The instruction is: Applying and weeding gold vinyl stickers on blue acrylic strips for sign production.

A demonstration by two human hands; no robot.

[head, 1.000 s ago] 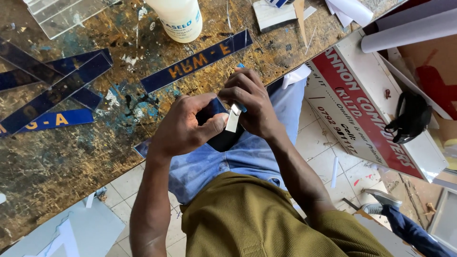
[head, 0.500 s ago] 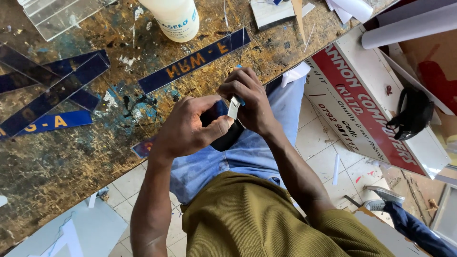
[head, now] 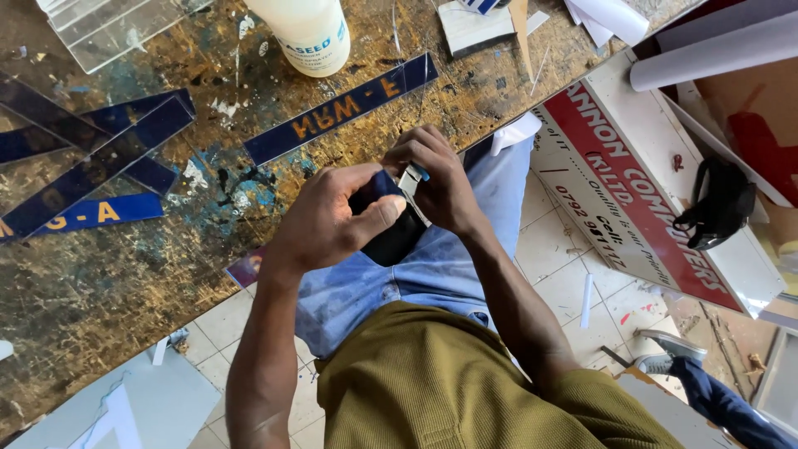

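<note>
Glue, or something like it, fills the white plastic bottle (head: 306, 33) standing at the far edge of the worktable (head: 100, 283); what is inside cannot be seen through its opaque wall. Beside it, at the top left corner, lies a clear acrylic holder (head: 108, 29) with nothing visible in it.

Just off the table's near edge, over the person's lap, both hands work on a small dark blue piece (head: 391, 220). It looks like a bent or folded bit of the same dark blue sheet as the strips on the table, glossy, nearly black where it falls in shadow. The left hand (head: 328, 224) is clamped on it, thumb pressed across its upper face and fingers wrapped beneath. The right hand (head: 436, 179) is closed around a small blade (head: 411, 179), a flat pale metal sliver with a blue tip, its edge set against the top of the piece.

On the table, a long blue strip with orange letters (head: 345, 108) lies diagonally near the hands, not touching them. More blue strips (head: 91, 158) are stacked crosswise at the left. A red and white signboard (head: 640, 216) leans on the right, with a black strap (head: 719, 204) resting on it.
</note>
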